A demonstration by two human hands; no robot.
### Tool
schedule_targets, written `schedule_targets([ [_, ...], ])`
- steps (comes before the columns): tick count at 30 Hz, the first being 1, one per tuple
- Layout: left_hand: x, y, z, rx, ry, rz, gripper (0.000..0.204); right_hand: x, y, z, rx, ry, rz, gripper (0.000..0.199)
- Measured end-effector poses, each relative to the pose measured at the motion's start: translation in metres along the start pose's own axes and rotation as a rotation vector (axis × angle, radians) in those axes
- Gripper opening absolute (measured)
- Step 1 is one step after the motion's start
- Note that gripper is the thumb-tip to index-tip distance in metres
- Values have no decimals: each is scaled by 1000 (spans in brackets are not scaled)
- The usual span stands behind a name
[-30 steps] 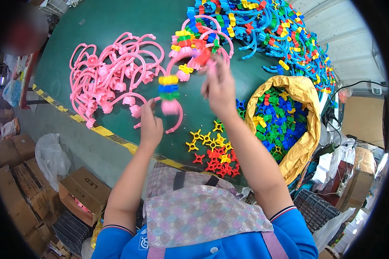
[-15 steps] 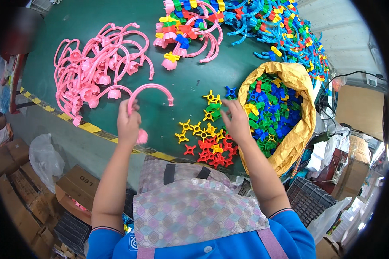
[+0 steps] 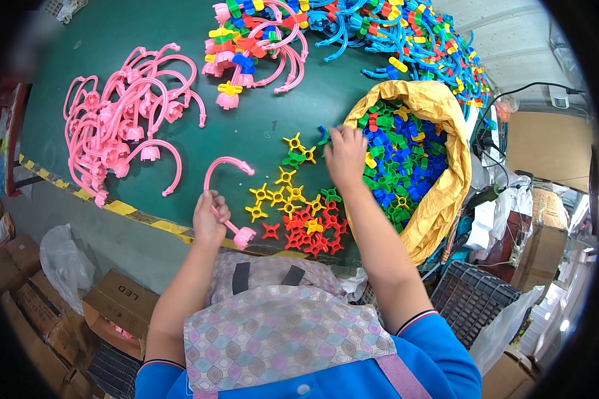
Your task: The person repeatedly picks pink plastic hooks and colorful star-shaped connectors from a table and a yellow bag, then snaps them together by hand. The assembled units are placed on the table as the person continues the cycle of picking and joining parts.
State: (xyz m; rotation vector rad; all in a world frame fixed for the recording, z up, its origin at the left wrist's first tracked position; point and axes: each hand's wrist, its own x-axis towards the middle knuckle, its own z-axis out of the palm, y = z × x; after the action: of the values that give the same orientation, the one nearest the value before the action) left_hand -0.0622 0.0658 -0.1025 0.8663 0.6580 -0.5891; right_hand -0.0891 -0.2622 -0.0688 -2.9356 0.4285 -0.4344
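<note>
My left hand [image 3: 210, 218] is closed around the stem of a curved pink plastic piece [image 3: 221, 166]. The arch rises above the fist, and its cup-shaped end [image 3: 244, 237] sticks out below, near the table's front edge. Farther right, my right hand [image 3: 347, 154] is held palm down beside the yellow sack, fingers curled together. A blue and green plastic piece [image 3: 324, 135] lies at its fingertips; whatever the fingers grip is hidden. Next to this hand are loose yellow star-shaped connectors [image 3: 293, 141], a green one [image 3: 293, 159] and a cluster of red ones [image 3: 316, 233].
A yellow sack [image 3: 456, 166] full of blue and green connectors stands at the right. Pink curved pieces [image 3: 123, 126] are heaped at the left. Assembled pink pieces [image 3: 289, 60] and blue ones [image 3: 406, 40] lie at the back. Striped tape [image 3: 120, 207] edges the green table [image 3: 193, 20].
The view has shifted right. My left hand has turned the pink piece, bringing its cup end out to the right. My right hand's spread fingers have curled downward near the blue piece.
</note>
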Motion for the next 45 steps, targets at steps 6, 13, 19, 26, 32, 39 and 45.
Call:
schedule_targets([
  [6,-14,9,35,-52,-63,-131,23,23,22,7,-31,-181,-157,35],
  [13,-30,-11,74,-66,102,-182,24,-36,-64,-34,661,69,30,36],
  [19,-32,-8,71,-120,141,-246,23,-30,-75,-46,629,129,-115,44],
  [26,-49,-1,64,-249,89,-391,26,-34,-88,-52,550,157,-153,48],
  [32,-57,7,66,-188,101,-344,26,-34,-90,-52,540,122,-173,45],
  [39,-74,22,59,60,-135,-202,25,-41,-110,-62,831,-316,183,66],
  [45,-61,20,4,-97,-12,-256,23,-121,-106,-31,289,-533,-420,48],
])
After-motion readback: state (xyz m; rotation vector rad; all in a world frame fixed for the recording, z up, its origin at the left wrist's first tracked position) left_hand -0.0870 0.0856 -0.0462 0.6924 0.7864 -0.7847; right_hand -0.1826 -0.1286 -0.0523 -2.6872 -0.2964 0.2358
